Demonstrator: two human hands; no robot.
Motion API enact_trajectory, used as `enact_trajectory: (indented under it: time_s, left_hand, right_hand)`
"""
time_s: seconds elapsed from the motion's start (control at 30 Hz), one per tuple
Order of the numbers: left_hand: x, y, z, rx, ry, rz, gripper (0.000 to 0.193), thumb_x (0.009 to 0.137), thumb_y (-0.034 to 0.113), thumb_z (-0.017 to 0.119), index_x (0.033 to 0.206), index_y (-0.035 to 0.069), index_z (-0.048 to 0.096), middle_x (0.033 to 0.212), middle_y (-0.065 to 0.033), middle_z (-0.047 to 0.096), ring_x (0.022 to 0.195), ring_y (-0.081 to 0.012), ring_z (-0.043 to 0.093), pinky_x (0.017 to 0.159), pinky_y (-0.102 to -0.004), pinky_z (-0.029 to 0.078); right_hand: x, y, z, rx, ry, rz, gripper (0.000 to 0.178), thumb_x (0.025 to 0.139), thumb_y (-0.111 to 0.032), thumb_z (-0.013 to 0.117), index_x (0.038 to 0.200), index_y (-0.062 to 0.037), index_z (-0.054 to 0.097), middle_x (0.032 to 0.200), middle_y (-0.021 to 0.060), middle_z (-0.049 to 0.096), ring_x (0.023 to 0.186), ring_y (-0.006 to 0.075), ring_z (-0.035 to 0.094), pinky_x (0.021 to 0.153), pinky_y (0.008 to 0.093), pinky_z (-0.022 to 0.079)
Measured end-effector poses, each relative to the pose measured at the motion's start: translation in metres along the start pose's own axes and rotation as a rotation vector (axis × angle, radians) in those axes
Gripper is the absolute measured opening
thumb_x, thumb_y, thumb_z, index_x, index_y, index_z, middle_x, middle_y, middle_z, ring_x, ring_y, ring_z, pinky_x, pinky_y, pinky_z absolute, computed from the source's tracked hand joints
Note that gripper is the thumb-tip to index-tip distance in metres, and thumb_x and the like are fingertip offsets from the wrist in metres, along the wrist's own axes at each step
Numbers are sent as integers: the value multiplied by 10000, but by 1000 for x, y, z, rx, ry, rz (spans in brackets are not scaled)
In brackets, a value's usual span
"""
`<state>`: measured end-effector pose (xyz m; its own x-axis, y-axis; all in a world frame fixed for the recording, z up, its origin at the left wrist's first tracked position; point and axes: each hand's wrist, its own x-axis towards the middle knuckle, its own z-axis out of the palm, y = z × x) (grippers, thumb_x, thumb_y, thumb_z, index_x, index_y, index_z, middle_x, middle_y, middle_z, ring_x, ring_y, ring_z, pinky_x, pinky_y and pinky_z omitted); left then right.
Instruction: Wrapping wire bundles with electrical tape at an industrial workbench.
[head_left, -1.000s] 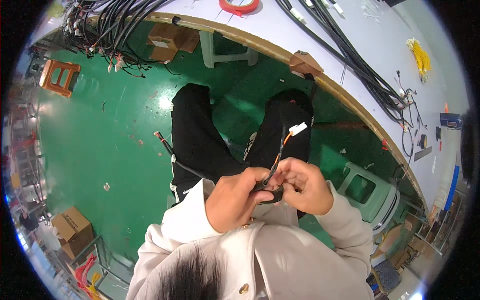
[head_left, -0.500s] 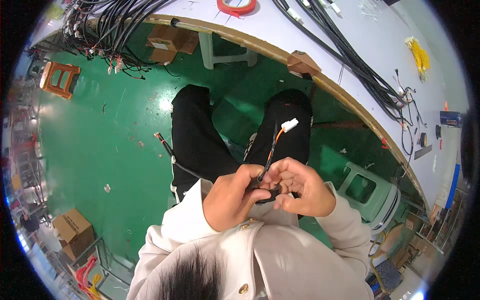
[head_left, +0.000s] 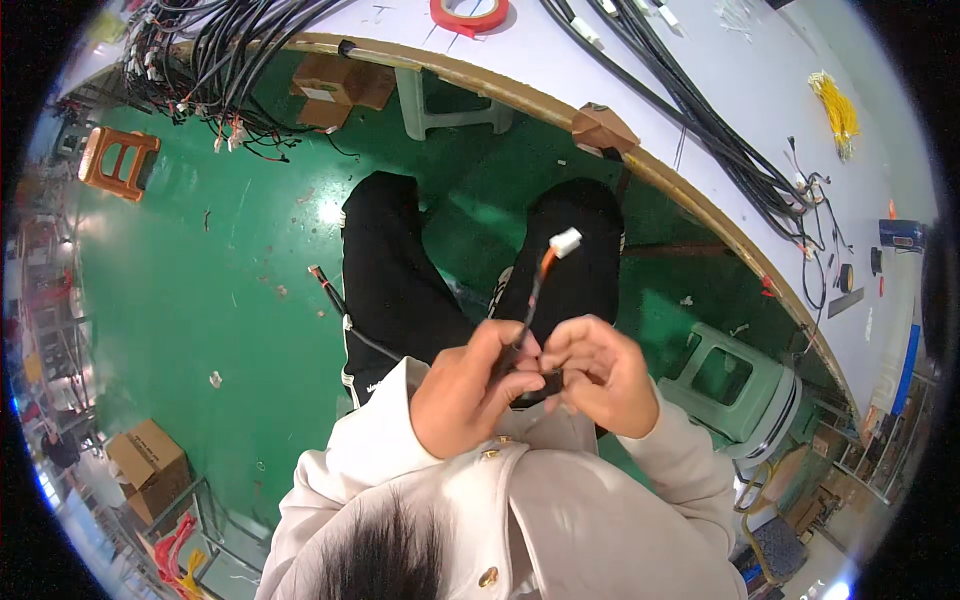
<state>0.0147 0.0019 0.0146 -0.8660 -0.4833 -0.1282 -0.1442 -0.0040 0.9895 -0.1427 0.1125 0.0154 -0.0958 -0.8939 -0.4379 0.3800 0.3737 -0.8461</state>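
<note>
Over my lap, my left hand [head_left: 462,393] is closed around a black cable [head_left: 376,346]. From its fingers a short length with orange wires [head_left: 547,262] rises to a white plug connector [head_left: 565,242]. The cable's other end, with bare-looking reddish tips, sticks out left past my thigh. Close beside the left fingertips, my right hand [head_left: 605,378] has its fingers curled and thumb pressed in, slightly blurred. Something dark shows between the two hands below the fingers, too hidden to name.
Ahead curves a white table [head_left: 560,75] bearing bundles of black cables [head_left: 690,110], a red tape roll [head_left: 468,12] and yellow wires [head_left: 835,115]. A folded brown cardboard piece [head_left: 604,128] sits at its edge. A green stool [head_left: 725,385] stands at right, an orange stool [head_left: 119,162] far left.
The white connector has swung slightly left and tilted. My right hand's fingers have drawn closer together beside the cable; the left hand has hardly moved.
</note>
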Motion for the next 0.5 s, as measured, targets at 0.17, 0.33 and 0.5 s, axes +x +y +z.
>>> enact_trajectory:
  time_s: [0.17,0.33,0.5]
  left_hand:
    - [-1,3,-3,-46,99,-89,301,827,34,648,1006,27,405,832,-65,584,751,-102,563,718,-241,465]
    - [-5,-11,4,-73,164,58,339,812,49,671,1016,4,404,760,-58,580,558,-54,508,510,-206,406]
    - [-4,-8,6,-9,216,133,340,805,56,681,1010,4,415,738,-54,586,533,-62,502,483,-216,401]
  right_hand:
    - [-9,-6,-7,-406,188,-383,336,718,81,551,1051,39,571,982,148,583,724,138,602,633,260,503]
    - [-8,-9,8,-919,355,-680,259,607,52,687,861,13,657,798,103,597,604,161,589,516,255,468]
    - [-5,-6,11,-972,397,-795,243,590,53,704,821,-10,664,740,91,610,579,170,591,499,258,468]
